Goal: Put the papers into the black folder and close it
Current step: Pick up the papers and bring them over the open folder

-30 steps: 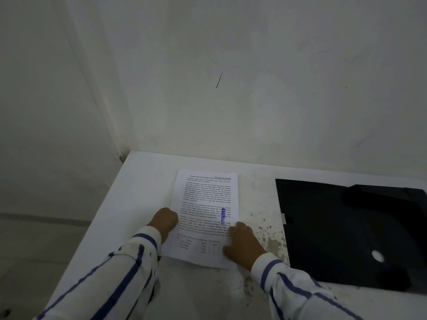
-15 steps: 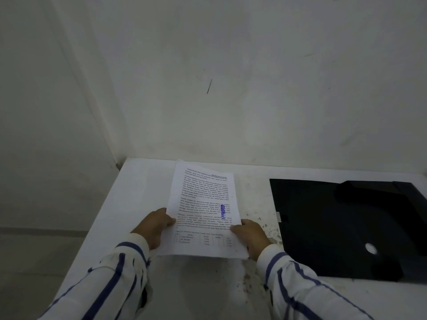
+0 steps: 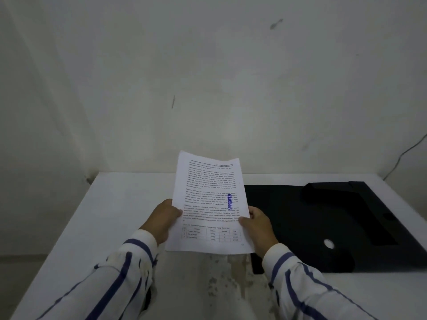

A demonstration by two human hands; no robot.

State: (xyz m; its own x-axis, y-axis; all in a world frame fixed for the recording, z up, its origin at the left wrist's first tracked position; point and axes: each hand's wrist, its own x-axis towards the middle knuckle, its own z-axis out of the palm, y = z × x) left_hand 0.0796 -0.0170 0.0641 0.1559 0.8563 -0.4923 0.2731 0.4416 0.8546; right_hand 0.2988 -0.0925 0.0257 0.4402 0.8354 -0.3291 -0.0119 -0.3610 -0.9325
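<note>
I am pinching the papers by their side edges, my left hand closed on the left edge with the thumb on the printed face, my right hand closed on the right edge the same way, thumb lying over the text. The sheets are hanging clear of the table, tilted up toward me, their top edge reaching up in front of the wall. A blue stamp is running sideways near the right margin. Just to the right, the folder is lying flat on the table, its flap looking open toward the far side, and the right edge of the papers is overlapping its near-left part in this view. I am judging the risks from here: my grip is only at the lower half, so the top could flop or the sheets could fan apart; and if I am sliding them in at an angle, a corner may be catching on the folder's edge and creasing.
</note>
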